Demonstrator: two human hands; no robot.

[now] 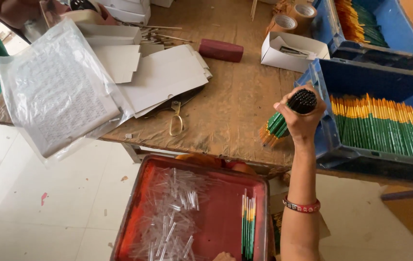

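While the right hand [300, 116] is clenching a bundle of green paintbrushes [283, 118] at the blue crate's [322, 82] nine o'clock edge, squaring the ends evenly is helping; the left hand is probably out of view

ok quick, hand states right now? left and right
Right hand: closed around a bundle of green-handled brushes, held over the table edge.
Left hand: not in view.
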